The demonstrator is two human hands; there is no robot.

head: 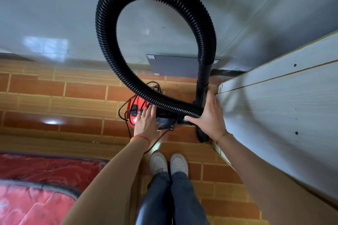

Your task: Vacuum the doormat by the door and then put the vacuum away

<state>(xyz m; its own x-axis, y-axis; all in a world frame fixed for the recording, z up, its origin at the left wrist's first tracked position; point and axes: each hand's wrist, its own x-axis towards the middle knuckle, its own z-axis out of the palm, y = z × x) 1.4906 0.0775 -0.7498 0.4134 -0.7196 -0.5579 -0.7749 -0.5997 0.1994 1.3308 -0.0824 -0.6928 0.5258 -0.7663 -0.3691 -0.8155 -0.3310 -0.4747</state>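
A red canister vacuum (135, 108) sits on the tiled floor in front of my feet, close to the wall. Its black ribbed hose (113, 56) loops up in a big arc and comes back down into a rigid black wand (202, 86). My left hand (146, 120) rests flat on the vacuum's top, fingers spread, gripping nothing that I can see. My right hand (210, 113) is wrapped around the hose end where it crosses the wand. The black power cord (124, 109) lies tangled around the vacuum body. No doormat is visible.
A pale wooden panel or cabinet side (274, 106) stands right beside my right arm. A grey flat plate (173, 65) sits at the base of the grey wall (54, 14). A red quilted mattress (36, 188) lies at lower left. My white shoes (168, 164) stand on the orange tiles.
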